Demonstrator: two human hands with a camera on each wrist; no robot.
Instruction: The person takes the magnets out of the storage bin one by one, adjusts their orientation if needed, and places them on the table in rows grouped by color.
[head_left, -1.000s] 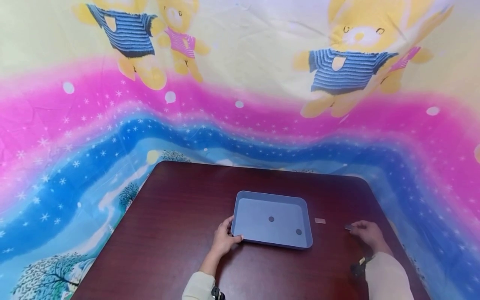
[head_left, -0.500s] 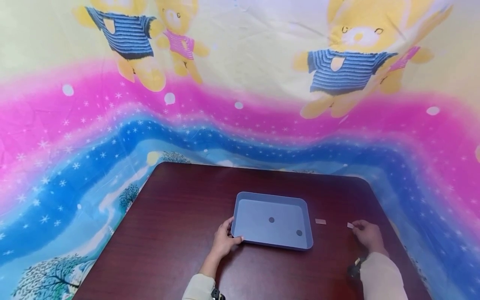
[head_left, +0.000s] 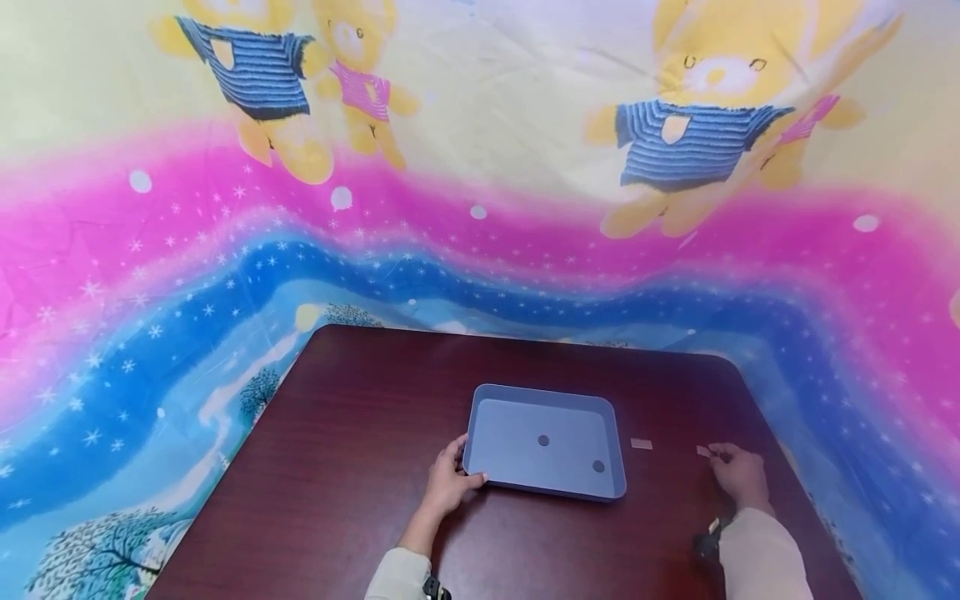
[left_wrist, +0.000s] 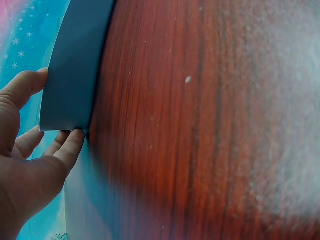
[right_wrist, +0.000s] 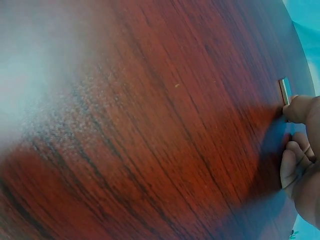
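A blue-grey rectangular tray (head_left: 510,433) lies on the dark red-brown table, with two small dark discs, one disc (head_left: 543,440) near the middle and another disc (head_left: 598,467) near the front right. My left hand (head_left: 447,482) grips the tray's near left corner; in the left wrist view the thumb is at the rim of the tray wall (left_wrist: 75,65) and fingertips press its end. Far to the right, my right hand (head_left: 742,473) pinches a small pinkish flat rectangular piece (head_left: 703,451) close over the tabletop. In the right wrist view the piece (right_wrist: 284,90) shows a thin edge.
A similar small pinkish rectangle (head_left: 641,444) lies between the tray and my right hand. The table (head_left: 337,467) has rounded far corners. Behind it hangs a printed cloth (head_left: 480,250) with bears and snowflakes, reaching down around the table's sides.
The small piece in my right hand has turned from a dark look to its pinkish face, and the hand has shifted slightly right. The left hand and tray stay put.
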